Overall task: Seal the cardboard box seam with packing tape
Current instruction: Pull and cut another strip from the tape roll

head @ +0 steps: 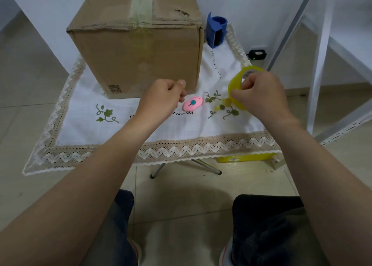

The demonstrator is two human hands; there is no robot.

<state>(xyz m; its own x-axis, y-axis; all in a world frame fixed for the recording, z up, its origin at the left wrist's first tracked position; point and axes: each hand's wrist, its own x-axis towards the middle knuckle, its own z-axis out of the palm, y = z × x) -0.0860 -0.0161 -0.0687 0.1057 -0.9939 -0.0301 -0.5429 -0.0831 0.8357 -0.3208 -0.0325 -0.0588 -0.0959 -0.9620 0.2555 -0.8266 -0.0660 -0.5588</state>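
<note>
Tape (234, 85) sits clamped in your right hand (259, 94), right of the box (138, 52); your left hand (163, 97) is curled closed, holding nothing visible.

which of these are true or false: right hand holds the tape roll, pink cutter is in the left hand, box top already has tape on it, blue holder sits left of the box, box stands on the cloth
1. The right hand holds the yellow tape roll. True.
2. The pink cutter is in the left hand. False: it lies on the white cloth, and the left hand is closed in a loose fist beside it, holding nothing visible.
3. The cardboard box already has tape along its top seam. True.
4. The blue holder sits left of the box. False: it stands to the box's right.
5. The box stands on the cloth. True.
</note>
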